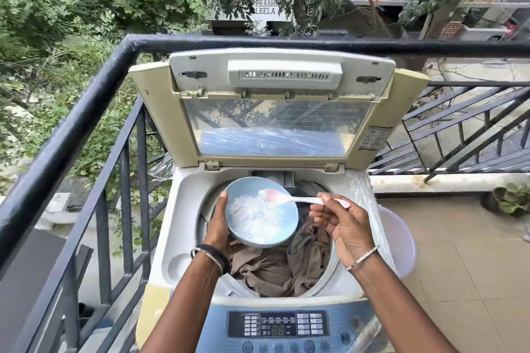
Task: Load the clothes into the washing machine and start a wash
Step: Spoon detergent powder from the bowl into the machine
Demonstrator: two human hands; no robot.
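The blue control panel point(277, 327) at the bottom edge of the frame is partly cut off, its labels too small to read. Brown crumpled clothes point(282, 264) lie in the drum of the cream top-loading plastic washing machine point(183, 241) at centre frame, partly hidden beneath the bowl. The hinged lid point(275, 112) stands upright, its clear window reflecting. The left hand point(219, 228) grips a round pale-blue bowl point(261, 216) of white powder, tilted, thumb on the rim (fingers hidden underneath). The right hand point(341, 226) pinches the handle of a white plastic spoon point(289, 200), its pinkish scoop resting in the powder. A black metal railing point(86, 112) borders the balcony at left.
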